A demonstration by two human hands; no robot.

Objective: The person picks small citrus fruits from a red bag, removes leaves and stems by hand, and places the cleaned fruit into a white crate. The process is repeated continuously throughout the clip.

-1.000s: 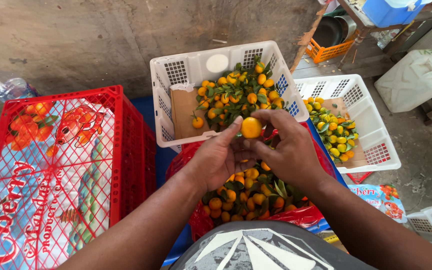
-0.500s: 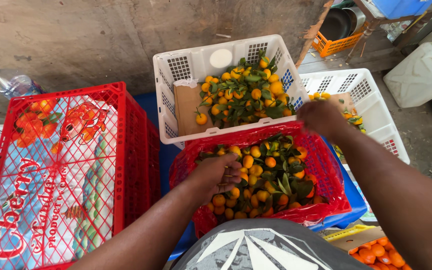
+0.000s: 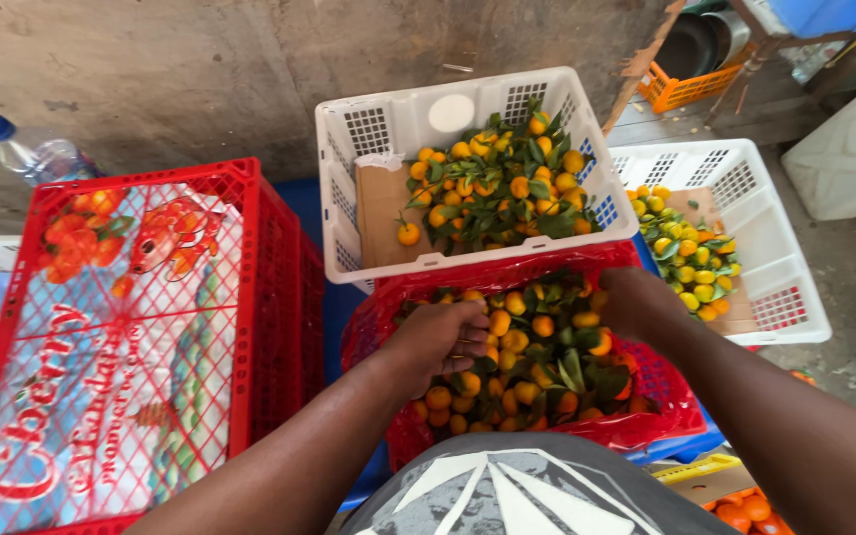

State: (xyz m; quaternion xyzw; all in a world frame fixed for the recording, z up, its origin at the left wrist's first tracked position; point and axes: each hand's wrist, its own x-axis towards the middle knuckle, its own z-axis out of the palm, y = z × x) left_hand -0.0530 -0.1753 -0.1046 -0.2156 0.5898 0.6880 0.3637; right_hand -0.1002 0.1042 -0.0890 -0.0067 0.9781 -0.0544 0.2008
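Two hands work a red crate [image 3: 646,421] heaped with leafy orange citrus fruit [image 3: 537,352], seen from the head camera. The left hand [image 3: 440,337] rests palm-down on the pile at the crate's left side, fingers curled loosely over fruit; whether it grips any cannot be told. The right hand [image 3: 638,302] sits at the far right rim, its fingers hidden behind the knuckles. Just beyond, a white crate [image 3: 418,119] lined with cardboard holds more leafy fruit; a second white crate [image 3: 775,213] to the right carries greener ones. A taller red crate [image 3: 269,267] stands left, with a plastic bottle [image 3: 32,151] behind it.
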